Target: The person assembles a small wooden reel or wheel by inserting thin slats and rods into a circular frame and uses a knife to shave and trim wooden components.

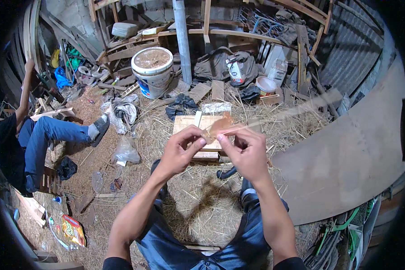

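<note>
Brown sheet (pixel 222 123): between both hands, over the desk (pixel 182 124)
Left fingers (pixel 198 143): pinched on its edge
Right fingers (pixel 225 141): pinching it too
Rip risk: uneven tugging could tear it, imo

I'm looking down at a floor (pixel 130 184) strewn with straw, which gives way on the left to brown sawdust (pixel 83 118). Across the back I make out a rough grey wall (pixel 78 19), with a pale round post (pixel 182 42) upright in front of it and a long wooden rail (pixel 254 36) passing behind the post. Timber planks (pixel 28 31) lean at my upper left. Corrugated sheeting (pixel 348 47) walls the upper right; below it I see a broad tan panel (pixel 342 166). The light reaching me is uneven, the edges dim and a shadow (pixel 209 198) darkening the straw.
</note>
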`<state>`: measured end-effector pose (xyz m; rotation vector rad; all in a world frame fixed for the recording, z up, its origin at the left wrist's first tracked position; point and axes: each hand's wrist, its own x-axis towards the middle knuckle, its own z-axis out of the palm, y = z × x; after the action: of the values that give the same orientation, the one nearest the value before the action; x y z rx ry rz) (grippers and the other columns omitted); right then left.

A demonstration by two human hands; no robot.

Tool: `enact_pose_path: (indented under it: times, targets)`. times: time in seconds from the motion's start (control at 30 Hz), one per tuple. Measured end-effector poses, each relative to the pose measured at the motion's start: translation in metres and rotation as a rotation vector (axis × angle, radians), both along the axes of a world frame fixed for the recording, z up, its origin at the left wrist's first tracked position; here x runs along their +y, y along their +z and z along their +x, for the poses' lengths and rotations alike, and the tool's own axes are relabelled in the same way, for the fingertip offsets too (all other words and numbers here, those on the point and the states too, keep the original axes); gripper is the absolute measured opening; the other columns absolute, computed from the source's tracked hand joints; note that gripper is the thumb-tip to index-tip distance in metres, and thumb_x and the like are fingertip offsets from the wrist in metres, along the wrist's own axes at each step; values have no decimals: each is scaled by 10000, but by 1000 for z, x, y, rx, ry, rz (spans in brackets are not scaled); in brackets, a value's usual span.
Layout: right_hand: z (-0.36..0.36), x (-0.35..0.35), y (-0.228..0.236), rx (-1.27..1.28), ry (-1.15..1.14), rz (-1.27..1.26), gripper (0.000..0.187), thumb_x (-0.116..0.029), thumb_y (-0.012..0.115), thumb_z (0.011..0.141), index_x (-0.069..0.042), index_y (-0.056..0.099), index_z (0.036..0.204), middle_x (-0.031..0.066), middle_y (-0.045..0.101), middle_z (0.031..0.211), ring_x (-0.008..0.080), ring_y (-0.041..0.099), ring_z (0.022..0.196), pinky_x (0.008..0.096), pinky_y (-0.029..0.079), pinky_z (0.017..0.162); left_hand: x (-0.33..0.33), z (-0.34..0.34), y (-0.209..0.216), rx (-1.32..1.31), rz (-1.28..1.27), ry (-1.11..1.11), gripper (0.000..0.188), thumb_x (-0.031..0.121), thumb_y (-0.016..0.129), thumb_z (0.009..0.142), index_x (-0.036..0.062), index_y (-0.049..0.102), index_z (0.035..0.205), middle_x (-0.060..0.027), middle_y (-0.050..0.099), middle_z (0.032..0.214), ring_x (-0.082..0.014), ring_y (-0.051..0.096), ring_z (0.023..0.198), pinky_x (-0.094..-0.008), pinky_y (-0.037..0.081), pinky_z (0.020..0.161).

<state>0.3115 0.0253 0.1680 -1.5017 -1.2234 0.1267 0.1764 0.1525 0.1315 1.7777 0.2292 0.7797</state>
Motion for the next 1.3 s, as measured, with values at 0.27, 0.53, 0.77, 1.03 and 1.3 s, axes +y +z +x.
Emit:
enact_pose_path:
  times: [0.27, 0.53, 0.77, 1.03, 1.3]
  targets:
    - [6, 8, -5, 184, -20, -68, 157, -116, 648, 818, 18, 645, 899, 73, 656, 752, 98, 611, 669, 236, 468, 601, -12, 8, -3, 58, -151, 64, 187, 159, 591, 892, -8, 569, 973, -18, 571, 838, -58, 510, 767, -218, 427, 683]
    - [18, 9, -19, 283, -55, -53, 220, -190, 590, 884, 8, 635, 799, 52, 623, 627, 83, 581, 582, 254, 435, 527, -14, 7, -9, 136, -102, -2, 288, 181, 636, 862, -17, 561, 1057, -51, 605, 883, -80, 550, 822, -244, 457, 750]
    - [14, 9, -20, 233, -57, -215, 265, -231, 648, 838, 14, 639, 740, 65, 608, 593, 96, 536, 538, 277, 424, 523, -16, 16, -20, 134, -156, 49, 284, 125, 664, 837, -2, 555, 1067, -10, 567, 884, -74, 536, 825, -243, 466, 737]
    - [5, 9, -15, 152, -155, -114, 168, -152, 664, 806, 14, 657, 825, 91, 652, 729, 143, 597, 637, 288, 465, 612, -11, 17, -14, 22, -664, -3, 192, 209, 638, 864, 52, 600, 969, 17, 594, 833, -46, 532, 755, -215, 435, 653]
    - [0, 10, -23, 190, -124, -279, 194, -156, 676, 780, 21, 670, 859, 141, 667, 749, 184, 641, 661, 303, 481, 629, -19, 17, -7, -15, -839, -27, 181, 205, 593, 890, 44, 608, 973, -18, 609, 892, -78, 567, 793, -251, 492, 700]
